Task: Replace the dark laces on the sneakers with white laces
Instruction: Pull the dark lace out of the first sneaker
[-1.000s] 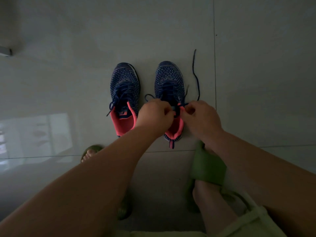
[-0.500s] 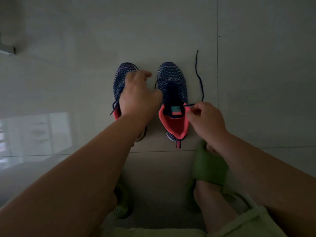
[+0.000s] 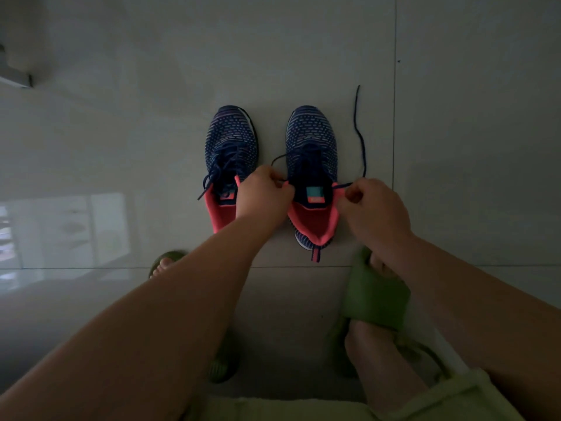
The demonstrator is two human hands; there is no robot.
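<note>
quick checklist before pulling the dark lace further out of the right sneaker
1. Left hand grips its end of the dark lace by the collar: ok.
2. Right hand pinches the other end at the top eyelet: ok.
3. Loose tail lies free on the floor, not snagged: ok.
4. Right sneaker unknotted: ok, though how many eyelets remain threaded: cannot tell.
5. Left sneaker unlaced: not ok, its dark lace is tied.
6. White laces within reach: cannot tell, none in view.
</note>
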